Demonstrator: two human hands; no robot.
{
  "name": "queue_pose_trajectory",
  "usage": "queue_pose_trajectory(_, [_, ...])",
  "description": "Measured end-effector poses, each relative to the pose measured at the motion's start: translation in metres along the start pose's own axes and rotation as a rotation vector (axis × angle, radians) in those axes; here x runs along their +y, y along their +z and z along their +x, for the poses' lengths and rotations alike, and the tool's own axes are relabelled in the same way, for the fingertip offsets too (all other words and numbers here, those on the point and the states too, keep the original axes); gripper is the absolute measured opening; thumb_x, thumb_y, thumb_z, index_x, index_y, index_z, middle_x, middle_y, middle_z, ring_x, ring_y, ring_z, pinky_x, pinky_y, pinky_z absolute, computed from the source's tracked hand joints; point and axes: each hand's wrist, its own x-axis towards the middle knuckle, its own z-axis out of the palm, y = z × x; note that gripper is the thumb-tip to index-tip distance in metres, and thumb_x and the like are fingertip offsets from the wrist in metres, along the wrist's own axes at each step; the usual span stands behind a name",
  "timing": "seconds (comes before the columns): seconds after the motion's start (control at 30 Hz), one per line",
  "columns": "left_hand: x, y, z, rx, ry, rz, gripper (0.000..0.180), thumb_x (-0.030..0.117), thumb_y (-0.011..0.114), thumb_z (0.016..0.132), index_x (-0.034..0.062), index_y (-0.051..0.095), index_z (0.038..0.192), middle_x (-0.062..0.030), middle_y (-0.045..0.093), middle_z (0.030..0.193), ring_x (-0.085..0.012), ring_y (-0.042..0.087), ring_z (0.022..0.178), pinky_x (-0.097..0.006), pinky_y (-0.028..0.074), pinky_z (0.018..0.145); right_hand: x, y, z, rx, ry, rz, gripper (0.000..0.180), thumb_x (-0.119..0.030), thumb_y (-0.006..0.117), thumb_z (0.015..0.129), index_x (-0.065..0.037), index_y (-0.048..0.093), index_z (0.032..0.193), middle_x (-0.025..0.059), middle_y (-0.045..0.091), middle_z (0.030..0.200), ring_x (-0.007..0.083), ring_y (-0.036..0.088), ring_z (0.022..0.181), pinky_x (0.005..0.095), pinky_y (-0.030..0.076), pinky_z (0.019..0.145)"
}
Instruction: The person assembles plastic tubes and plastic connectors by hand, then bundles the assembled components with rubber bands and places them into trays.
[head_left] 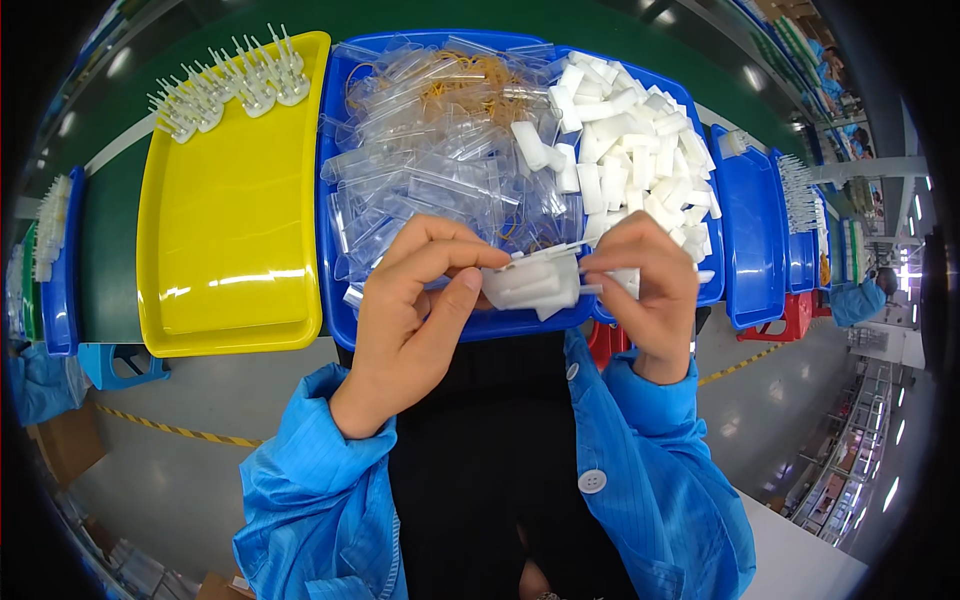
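Left fingers [446, 257] partly cover a whitish piece [535, 285]; right fingers [632, 256] look blurred.

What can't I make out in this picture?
All in the head view:
Right hand's fingers: blurred, exact grip unclear.
Item by left hand: blurred, partly covered by left fingers.
Middle blue tray's floor: mostly covered by clear plastic.
Blue clothing, far left: cut off by the dark rim.

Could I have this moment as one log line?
left hand: holds translucent piece | right hand: at its right end | beyond: clear plastic, white blocks
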Motion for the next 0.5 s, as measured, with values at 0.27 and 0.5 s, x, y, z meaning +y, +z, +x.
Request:
queue_pose_trajectory(0.27, [-0.008, 0.013, 0.007, 0.134, 0.413, 0.505, 0.016, -0.010, 0.067, 0.077, -0.0050, 0.065, 0.092, -0.0138, 0.058, 0.094, -0.0241, 0.062, 0.078, -0.029, 0.050, 0.066, 0.011, 0.010, -0.009, -0.186, 0.056, -0.574, 0.029, 0.003, 0.074, 0.061, -0.003, 0.068, 0.088, 0.0087, 0.055, 0.086, 0.0263, 0.054, 0.080, 0.0369, 0.043, 0.070])
queue_pose_trajectory(0.5, [-0.010, 0.015, 0.005, 0.090, 0.357, 0.808, 0.013, 0.001, 0.068, 0.082, -0.0007, 0.065, 0.094, -0.0100, 0.057, 0.092, -0.0231, 0.060, 0.058, -0.031, 0.048, 0.050, 0.015, 0.009, -0.012, -0.166, -0.005, -0.571, 0.025, 0.003, 0.072, 0.061, -0.004, 0.067, 0.085, 0.0072, 0.055, 0.084, 0.0261, 0.054, 0.080, 0.0364, 0.042, 0.068])
